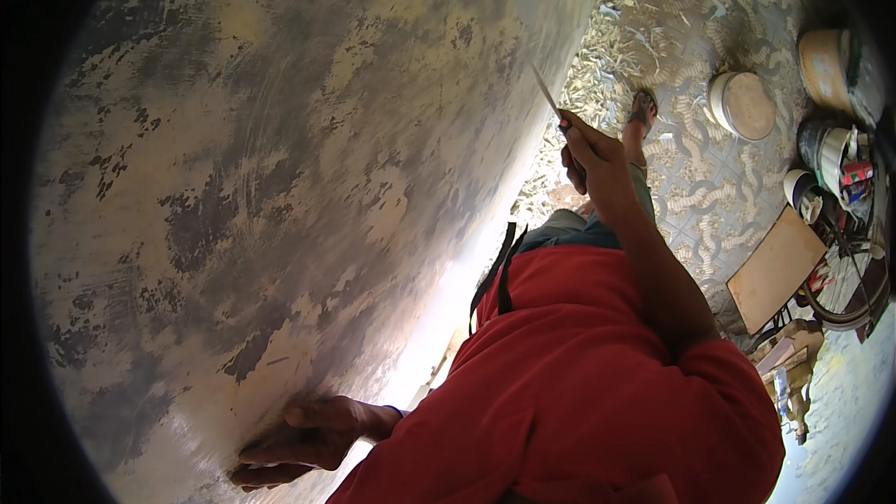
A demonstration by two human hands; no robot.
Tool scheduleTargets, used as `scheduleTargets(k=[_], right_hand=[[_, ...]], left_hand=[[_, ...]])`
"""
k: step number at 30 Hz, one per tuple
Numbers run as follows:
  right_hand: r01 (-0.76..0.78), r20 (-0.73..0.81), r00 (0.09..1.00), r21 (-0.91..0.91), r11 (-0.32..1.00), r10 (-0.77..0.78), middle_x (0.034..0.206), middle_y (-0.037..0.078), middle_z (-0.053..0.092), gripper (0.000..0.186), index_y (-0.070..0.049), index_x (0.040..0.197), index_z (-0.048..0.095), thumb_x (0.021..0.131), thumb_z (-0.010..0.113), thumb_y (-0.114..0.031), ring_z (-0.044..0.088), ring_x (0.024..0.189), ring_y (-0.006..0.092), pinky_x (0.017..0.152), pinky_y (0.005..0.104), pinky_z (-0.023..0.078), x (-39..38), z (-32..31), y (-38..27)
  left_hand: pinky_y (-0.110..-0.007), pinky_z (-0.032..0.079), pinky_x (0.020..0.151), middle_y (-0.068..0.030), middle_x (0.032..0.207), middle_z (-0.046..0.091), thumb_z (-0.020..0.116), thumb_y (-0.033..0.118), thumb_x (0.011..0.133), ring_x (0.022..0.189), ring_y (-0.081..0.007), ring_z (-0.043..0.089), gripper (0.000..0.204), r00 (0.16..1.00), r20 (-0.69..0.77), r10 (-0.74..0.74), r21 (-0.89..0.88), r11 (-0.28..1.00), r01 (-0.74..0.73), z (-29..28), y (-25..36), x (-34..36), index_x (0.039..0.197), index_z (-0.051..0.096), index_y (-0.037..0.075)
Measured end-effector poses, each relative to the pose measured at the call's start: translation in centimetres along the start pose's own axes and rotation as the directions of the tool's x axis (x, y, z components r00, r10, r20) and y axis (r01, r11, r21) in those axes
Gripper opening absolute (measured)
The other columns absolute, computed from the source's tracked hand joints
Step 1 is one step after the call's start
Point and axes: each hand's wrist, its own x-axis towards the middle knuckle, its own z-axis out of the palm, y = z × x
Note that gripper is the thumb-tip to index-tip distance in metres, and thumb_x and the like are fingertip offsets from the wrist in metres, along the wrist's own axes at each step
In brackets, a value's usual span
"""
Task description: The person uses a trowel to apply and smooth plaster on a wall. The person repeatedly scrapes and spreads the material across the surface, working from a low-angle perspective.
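two round lidded tubs sit on the patterned floor. just beside them, an open pail holds red-labelled packets.

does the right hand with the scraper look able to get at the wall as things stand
Probably yes: the right hand holds the scraper raised with its blade close beside the wall, nothing between them. The left hand already presses on it.

Dim, warm light; glare along the wall's lower edge; fisheye bending and dark corners.

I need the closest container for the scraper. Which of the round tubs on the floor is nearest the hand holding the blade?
The pale round tub with its lid on, just right of the right hand. The other buckets cluster farther right near the picture's edge.
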Motion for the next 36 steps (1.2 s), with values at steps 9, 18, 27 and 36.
scheduleTargets(k=[9,18,27,36], right_hand=[[0.290,-0.003,0.946,-0.440,0.850,-0.324,0.067,0.002,0.054,0.037,-0.006,0.136,0.065,0.105,0.059,-0.024,0.048,0.059,0.0059,0.056,0.0273,0.042,4.1,0.1,-1.9],[0.295,-0.003,0.946,-0.411,0.863,-0.325,0.069,-0.001,0.054,0.040,-0.010,0.140,0.064,0.102,0.064,-0.020,0.049,0.062,0.0047,0.059,0.0253,0.043,4.2,0.6,-0.8],[0.234,-0.065,0.957,-0.409,0.882,-0.284,0.068,-0.003,0.054,0.054,-0.009,0.145,0.062,0.092,0.071,-0.014,0.048,0.060,0.0063,0.057,0.0282,0.044,3.7,0.0,0.0],[0.190,-0.108,0.958,-0.454,0.871,-0.265,0.067,0.004,0.054,0.053,-0.009,0.142,0.064,0.089,0.067,-0.015,0.049,0.057,0.0083,0.057,0.0278,0.045,3.6,-0.9,-2.9]], left_hand=[[-0.054,0.020,0.128,-0.0200,0.167,0.034,0.057,0.038,0.107,0.158,-0.0335,0.023,0.061,0.999,0.047,-0.013,-0.009,1.000,0.013,-0.2,0.4,0.3,0.153,0.048,-0.001],[-0.057,0.022,0.127,-0.0210,0.166,0.035,0.056,0.041,0.107,0.158,-0.0343,0.024,0.062,0.998,0.040,-0.050,-0.007,0.999,0.050,-0.3,0.3,0.1,0.153,0.049,0.000],[-0.059,0.020,0.126,-0.0228,0.165,0.037,0.052,0.048,0.107,0.156,-0.0372,0.028,0.067,0.997,0.074,-0.022,0.113,0.993,0.013,-0.2,0.3,0.1,0.154,0.048,0.000],[-0.059,0.028,0.119,-0.0216,0.163,0.040,0.062,0.044,0.104,0.152,-0.0393,0.034,0.061,0.999,-0.004,-0.036,0.013,0.999,0.036,-0.2,0.0,-0.2,0.153,0.053,0.008]])
